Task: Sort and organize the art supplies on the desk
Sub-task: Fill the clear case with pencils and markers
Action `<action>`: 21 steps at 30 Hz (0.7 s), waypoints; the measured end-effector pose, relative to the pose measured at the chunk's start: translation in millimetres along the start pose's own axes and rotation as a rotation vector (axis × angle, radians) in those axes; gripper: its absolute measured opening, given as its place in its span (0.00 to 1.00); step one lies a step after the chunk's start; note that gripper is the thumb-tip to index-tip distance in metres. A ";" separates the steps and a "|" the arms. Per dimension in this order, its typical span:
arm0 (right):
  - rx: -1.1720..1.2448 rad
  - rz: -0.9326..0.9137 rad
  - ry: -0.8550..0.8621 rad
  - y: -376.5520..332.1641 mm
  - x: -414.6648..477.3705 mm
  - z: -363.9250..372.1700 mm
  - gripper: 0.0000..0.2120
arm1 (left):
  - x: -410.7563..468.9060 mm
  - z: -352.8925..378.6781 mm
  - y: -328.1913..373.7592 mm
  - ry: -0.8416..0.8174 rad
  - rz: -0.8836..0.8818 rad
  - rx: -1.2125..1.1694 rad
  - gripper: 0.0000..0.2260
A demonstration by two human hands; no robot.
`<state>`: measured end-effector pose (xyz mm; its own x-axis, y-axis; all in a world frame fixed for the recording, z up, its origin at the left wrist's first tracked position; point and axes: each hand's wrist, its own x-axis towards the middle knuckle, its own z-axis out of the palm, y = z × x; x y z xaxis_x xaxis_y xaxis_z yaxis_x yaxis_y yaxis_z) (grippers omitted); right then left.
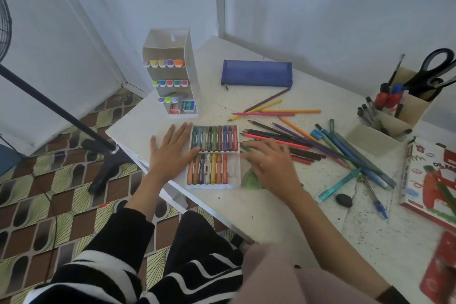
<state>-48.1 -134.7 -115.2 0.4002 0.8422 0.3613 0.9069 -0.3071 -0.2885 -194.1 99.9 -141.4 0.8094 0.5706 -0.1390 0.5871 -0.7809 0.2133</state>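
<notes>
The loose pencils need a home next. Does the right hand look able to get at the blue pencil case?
Probably yes. The right hand is at the near tips of the coloured pencils, and the blue pencil case lies flat beyond them. Only flat-lying pencils lie between, nothing upright.

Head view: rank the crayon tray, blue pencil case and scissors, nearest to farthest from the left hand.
1. Crayon tray, touching the left hand.
2. Blue pencil case, behind, mid-desk.
3. Scissors, far right, in the holder.
</notes>
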 end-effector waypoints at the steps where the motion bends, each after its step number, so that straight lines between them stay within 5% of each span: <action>1: 0.007 0.082 0.040 10.7 -0.8 -6.7 0.14 | 0.0 0.2 0.4 -0.001 0.001 -0.004 0.33; 8: -0.047 0.659 0.122 101.9 -19.2 -53.9 0.16 | -0.1 1.0 -0.7 0.004 0.003 -0.010 0.33; 15: -0.252 0.652 -0.161 123.4 -3.2 -56.2 0.16 | -0.7 -0.8 -0.5 -0.004 0.002 -0.011 0.34; 21: -0.300 0.743 0.005 106.9 -1.4 -44.6 0.12 | -1.7 -2.4 1.2 -0.013 -0.001 -0.004 0.34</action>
<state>54.2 -188.5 -107.0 0.9134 0.3688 0.1722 0.3994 -0.8936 -0.2049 -194.8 98.6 -138.6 0.8087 0.5683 -0.1514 0.5881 -0.7792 0.2167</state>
